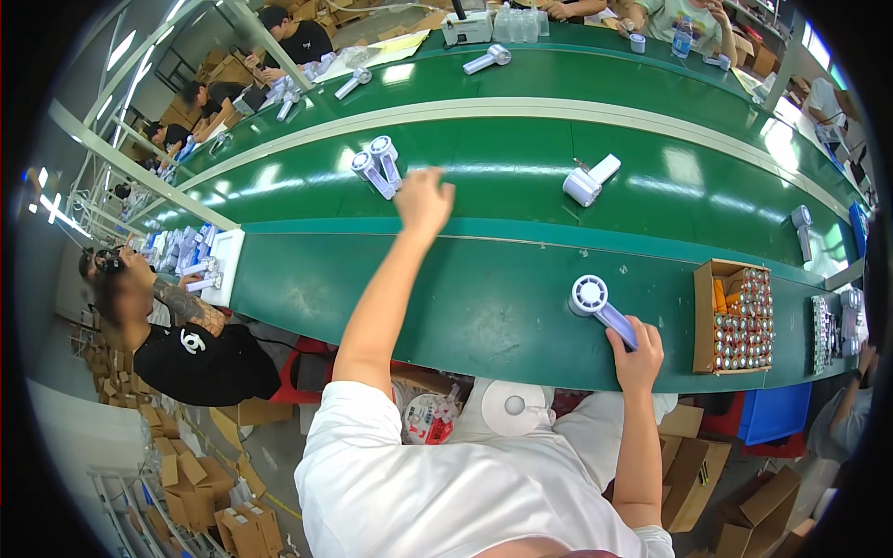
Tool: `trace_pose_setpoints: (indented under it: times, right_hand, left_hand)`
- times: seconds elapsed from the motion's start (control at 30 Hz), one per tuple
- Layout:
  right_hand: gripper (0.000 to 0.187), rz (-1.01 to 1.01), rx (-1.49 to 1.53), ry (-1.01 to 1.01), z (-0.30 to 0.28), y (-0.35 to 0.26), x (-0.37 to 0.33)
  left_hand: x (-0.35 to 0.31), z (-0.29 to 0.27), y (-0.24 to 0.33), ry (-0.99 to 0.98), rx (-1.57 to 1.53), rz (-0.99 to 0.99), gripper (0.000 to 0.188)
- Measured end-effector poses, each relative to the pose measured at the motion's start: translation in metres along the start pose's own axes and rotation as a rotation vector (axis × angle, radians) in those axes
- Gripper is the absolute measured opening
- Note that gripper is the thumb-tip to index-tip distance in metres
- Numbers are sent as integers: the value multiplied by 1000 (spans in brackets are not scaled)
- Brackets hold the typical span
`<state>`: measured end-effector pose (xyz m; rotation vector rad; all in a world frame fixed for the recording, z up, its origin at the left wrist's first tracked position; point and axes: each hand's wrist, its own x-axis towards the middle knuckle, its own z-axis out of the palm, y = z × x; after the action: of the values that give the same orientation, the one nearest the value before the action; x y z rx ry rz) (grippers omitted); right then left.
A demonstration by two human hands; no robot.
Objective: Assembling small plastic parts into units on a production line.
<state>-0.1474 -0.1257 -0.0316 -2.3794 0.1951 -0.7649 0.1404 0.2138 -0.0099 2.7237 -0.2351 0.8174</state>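
Note:
My right hand (637, 355) is wrapped round the handle of a lavender handheld fan (590, 296), whose round white grille faces up above the near green worktop. Over the green conveyor belt, my left hand (425, 200) is stretched out with thumb and fingers apart and slightly bent. Just left of it, two more lavender handheld fans (377, 167) lie side by side, their handle ends close to my fingers. I see nothing held in that hand.
A cardboard box of batteries (744, 321) stands on the worktop at right. Another fan (584, 186) lies on the belt. At left, a seated person (191, 349) works beside a white tray (224, 268) of fans. A blue bin (775, 414) sits below the right edge.

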Motion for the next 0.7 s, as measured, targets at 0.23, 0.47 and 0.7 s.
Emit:
trace_pose_setpoints:
  times: [0.23, 0.47, 0.7]
  right_hand:
    - [32, 5, 9, 6, 2, 2, 4]
    - [31, 23, -26, 5, 0, 2, 3]
    - [30, -23, -92, 81, -3, -3, -5]
  left_hand:
    - [-2, 15, -81, -150, 311, -270, 47]
    - [7, 24, -56, -297, 107, -203, 36]
    - [-17, -5, -72, -72, 24, 8, 11]
